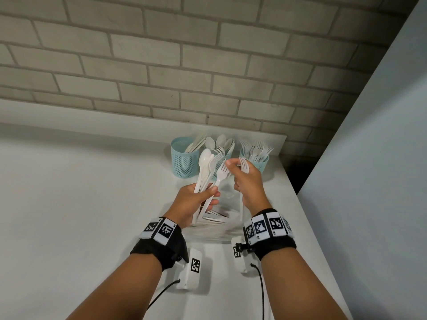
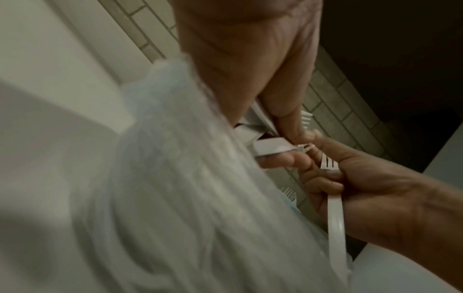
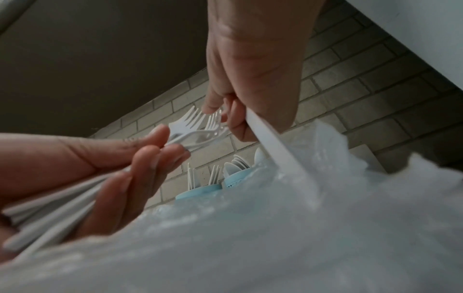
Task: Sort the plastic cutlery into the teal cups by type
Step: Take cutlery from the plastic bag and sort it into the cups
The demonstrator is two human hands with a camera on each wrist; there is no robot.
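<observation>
All three cups [image 1: 184, 158] hold sorted cutlery. The left hand [image 1: 194, 202] grips a mixed bundle [image 1: 208, 172]; right hand [image 1: 248, 181] fingers hold one fork [image 1: 243, 165]. The bag [image 1: 221, 218] seemingly holds more.

Grey brick wall [image 1: 161, 54] behind white counter [image 1: 69, 192]; pale panel [image 1: 381, 158] rightward.

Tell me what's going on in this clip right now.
A person is sorting white plastic cutlery over a white counter. The left hand grips a mixed bunch of white plastic spoons and forks. The right hand holds a single white plastic fork, tines up. Behind stand three teal perforated cups: the left cup with flat-handled pieces, the middle cup with spoons, the right cup with forks.
</observation>
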